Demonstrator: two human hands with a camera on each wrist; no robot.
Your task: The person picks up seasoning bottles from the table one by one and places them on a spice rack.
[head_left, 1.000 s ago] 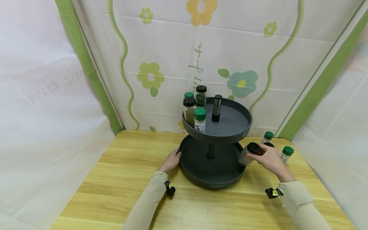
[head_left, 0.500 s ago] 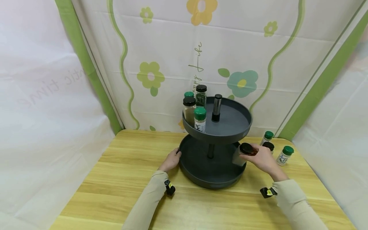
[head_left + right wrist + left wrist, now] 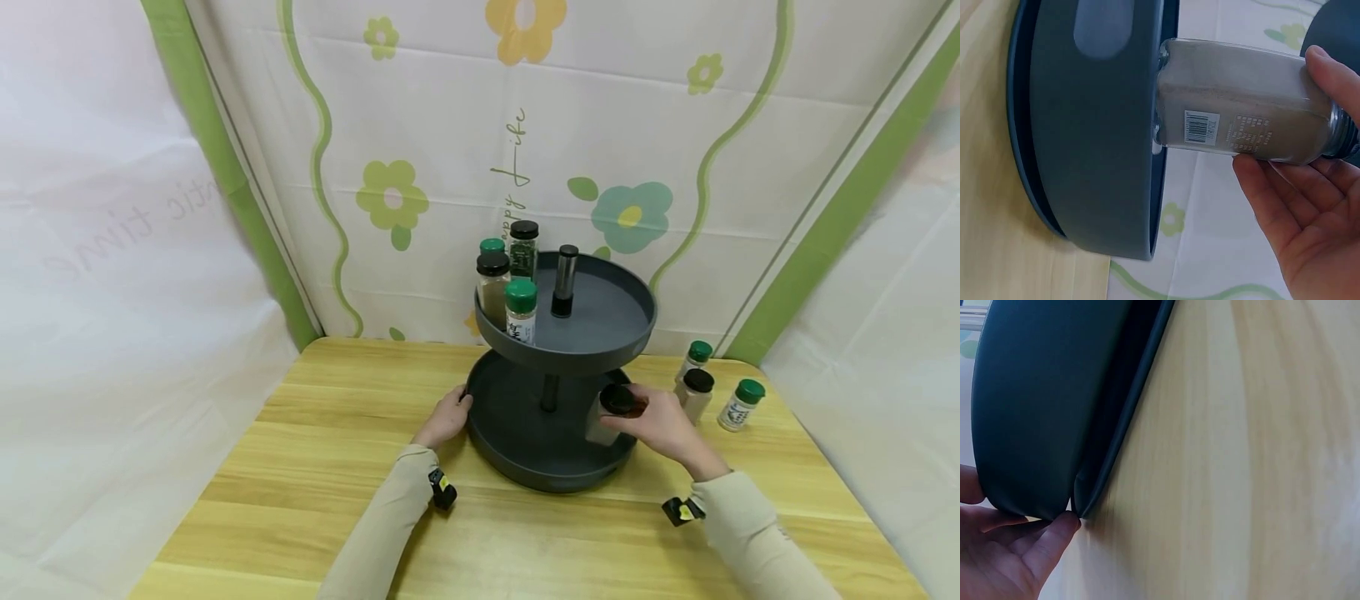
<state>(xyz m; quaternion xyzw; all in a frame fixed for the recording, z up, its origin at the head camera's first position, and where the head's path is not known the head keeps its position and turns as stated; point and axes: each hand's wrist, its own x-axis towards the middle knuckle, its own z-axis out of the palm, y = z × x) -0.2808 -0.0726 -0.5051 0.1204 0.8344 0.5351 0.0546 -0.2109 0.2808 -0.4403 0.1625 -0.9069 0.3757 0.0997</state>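
A dark grey two-tier turntable [image 3: 558, 480] stands on the wooden table. My left hand [image 3: 444, 419] grips the left edge of its lower tray; in the left wrist view the thumb [image 3: 1054, 545] lies at the bottom rim. A clear, square glass spice jar [image 3: 1241, 103] with a black cap and greyish-brown powder is held in my right hand [image 3: 660, 427], pinched between thumb and fingers near the cap. Seen from the right wrist, the jar's base is right at the lower tray's rim. From the head it overlaps the right side of that tray, beneath the upper tray [image 3: 600, 337].
Several spice jars stand on the upper tray's left side, including a green-capped jar [image 3: 521, 312] and a black-capped jar [image 3: 493, 292]. To the right, a black-capped jar [image 3: 694, 396] and two green-capped jars stand on the table [image 3: 315, 467]. A flowered curtain [image 3: 450, 108] hangs behind.
My right hand has carried the spice jar leftward, from the lower tray's right edge to over its inside. More of the jars on the right shows now. My left hand stays put.
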